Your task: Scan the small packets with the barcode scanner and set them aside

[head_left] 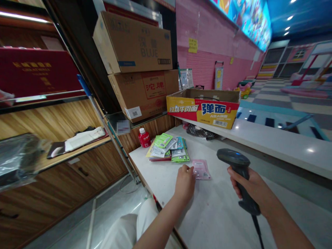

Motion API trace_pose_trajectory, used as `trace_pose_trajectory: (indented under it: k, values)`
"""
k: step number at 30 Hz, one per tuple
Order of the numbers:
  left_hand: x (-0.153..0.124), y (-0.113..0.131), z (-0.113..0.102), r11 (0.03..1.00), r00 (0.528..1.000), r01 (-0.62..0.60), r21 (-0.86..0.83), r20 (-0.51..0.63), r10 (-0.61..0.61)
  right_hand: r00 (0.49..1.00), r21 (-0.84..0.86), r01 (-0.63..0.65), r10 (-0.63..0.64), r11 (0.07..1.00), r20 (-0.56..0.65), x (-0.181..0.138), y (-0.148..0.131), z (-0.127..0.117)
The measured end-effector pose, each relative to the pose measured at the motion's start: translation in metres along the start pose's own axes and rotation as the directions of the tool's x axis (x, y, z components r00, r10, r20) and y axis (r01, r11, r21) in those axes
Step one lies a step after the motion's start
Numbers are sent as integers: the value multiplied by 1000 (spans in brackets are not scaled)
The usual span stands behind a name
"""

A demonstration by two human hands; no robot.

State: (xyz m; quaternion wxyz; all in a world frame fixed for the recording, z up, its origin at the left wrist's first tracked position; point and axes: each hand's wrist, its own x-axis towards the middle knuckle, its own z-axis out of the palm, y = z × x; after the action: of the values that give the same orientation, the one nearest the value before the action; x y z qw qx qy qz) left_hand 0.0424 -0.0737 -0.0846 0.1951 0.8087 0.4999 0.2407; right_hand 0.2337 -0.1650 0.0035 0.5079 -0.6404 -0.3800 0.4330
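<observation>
My right hand (255, 188) is wrapped round the handle of a black barcode scanner (237, 169), whose head points left over the white counter (223, 214). A small pink sachet (201, 169) lies flat on the counter under the scanner's line. My left hand (184, 183) rests on the counter with curled fingers, its fingertips at the sachet's left edge. Behind the sachet lies a pile of green, blue and silver sachets (168, 148).
A small red bottle (144, 138) stands at the counter's back left corner. An open yellow and red carton (204, 107) sits on the raised ledge (280, 141), a dark bag (201, 132) below it. Two stacked cardboard boxes (137, 62) stand behind. Wooden shelves (64, 152) fill the left.
</observation>
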Motion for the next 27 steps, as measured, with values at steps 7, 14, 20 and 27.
trace_pose_trajectory:
  k: [7, 14, 20, 27]
  values:
    - [4, 18, 22, 937, 937, -282, 206, 269, 222, 997, 64, 26, -21, 998, -70, 1, -4, -8]
    - [53, 42, 63, 920, 917, -335, 203, 296, 268, 996, 94, 7, 1, 996, -88, 4, -3, -14]
    - [59, 43, 62, 944, 933, -298, 144, 255, 256, 996, 78, 13, -5, 997, -90, 7, -1, -18]
    - [46, -2, -8, 955, 958, -285, 84, -20, 287, 999, 17, -36, 36, 999, -38, 6, 3, -9]
